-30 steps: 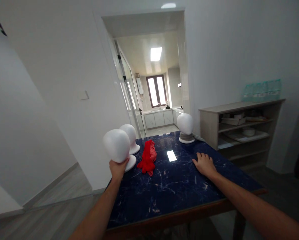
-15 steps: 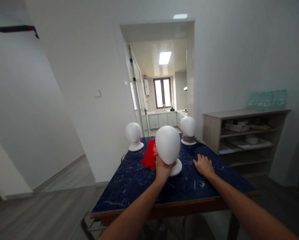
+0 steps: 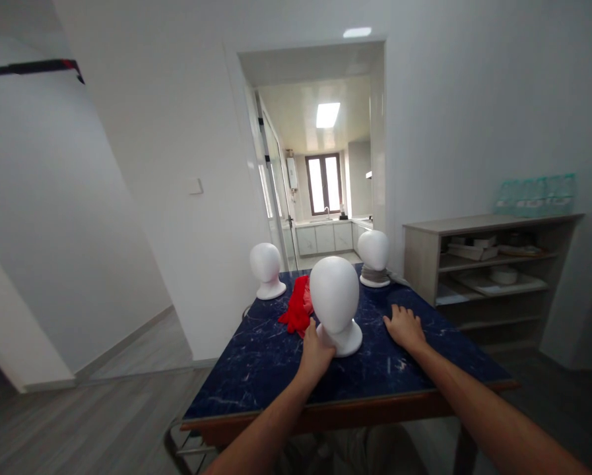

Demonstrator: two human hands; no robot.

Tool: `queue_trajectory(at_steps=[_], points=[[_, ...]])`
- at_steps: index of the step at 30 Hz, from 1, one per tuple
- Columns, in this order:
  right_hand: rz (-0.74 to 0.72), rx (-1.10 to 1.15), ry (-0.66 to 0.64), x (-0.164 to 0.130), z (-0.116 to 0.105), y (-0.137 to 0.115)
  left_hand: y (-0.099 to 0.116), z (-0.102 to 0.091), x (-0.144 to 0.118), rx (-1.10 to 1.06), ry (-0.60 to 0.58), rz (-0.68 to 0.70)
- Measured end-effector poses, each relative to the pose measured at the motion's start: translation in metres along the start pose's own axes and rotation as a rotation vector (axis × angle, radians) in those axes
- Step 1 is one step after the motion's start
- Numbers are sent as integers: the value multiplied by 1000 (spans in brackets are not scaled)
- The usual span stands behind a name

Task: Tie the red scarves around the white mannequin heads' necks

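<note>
A white foam mannequin head (image 3: 334, 295) stands upright on the blue marbled table (image 3: 256, 376), nearest to me. My left hand (image 3: 317, 353) is at the left edge of its round base, thumb raised and apart from the fingers. It appears to touch the base without wrapping round it; some fingers are hidden. My right hand (image 3: 405, 328) rests on the tabletop to the right, fingers spread, holding nothing. Red cloth (image 3: 296, 310) lies crumpled just left of the head, partly hidden behind it.
Two more white mannequin heads stand at the table's far edge: a left one (image 3: 266, 264) and a right one (image 3: 373, 251) with a grey-brown band (image 3: 375, 275) round its neck. To the right is an open shelf unit (image 3: 419, 264) with bottles (image 3: 536, 196) on top.
My left hand has let go of the mannequin head's neck and dropped to its base. The head sits slightly closer to me. My right hand has stayed in place.
</note>
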State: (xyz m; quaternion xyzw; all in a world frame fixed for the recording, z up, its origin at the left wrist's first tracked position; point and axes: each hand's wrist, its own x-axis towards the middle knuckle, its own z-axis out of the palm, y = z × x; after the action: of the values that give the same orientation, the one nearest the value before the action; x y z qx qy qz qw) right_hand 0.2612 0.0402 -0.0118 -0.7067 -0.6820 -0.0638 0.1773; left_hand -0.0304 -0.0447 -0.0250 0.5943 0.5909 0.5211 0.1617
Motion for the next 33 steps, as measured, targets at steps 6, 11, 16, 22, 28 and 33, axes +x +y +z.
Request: queue_trajectory(at_steps=[6, 11, 16, 22, 28, 33], points=[[-6, -3, 7, 0, 0, -1, -14, -56, 30, 348, 12, 46], [-7, -3, -2, -2, -1, 0, -11, -63, 67, 553, -60, 67], [-10, -8, 2, -1, -2, 0, -17, -61, 85, 262, -10, -122], [-9, -14, 2, -1, -1, 0, -3, -96, 113, -51, 82, -250], [17, 80, -4, 0, -2, 4, 59, -160, 144, -448, 233, -219], [156, 470, 211, 8, -17, 24, 132, -218, 145, -674, 144, -160]])
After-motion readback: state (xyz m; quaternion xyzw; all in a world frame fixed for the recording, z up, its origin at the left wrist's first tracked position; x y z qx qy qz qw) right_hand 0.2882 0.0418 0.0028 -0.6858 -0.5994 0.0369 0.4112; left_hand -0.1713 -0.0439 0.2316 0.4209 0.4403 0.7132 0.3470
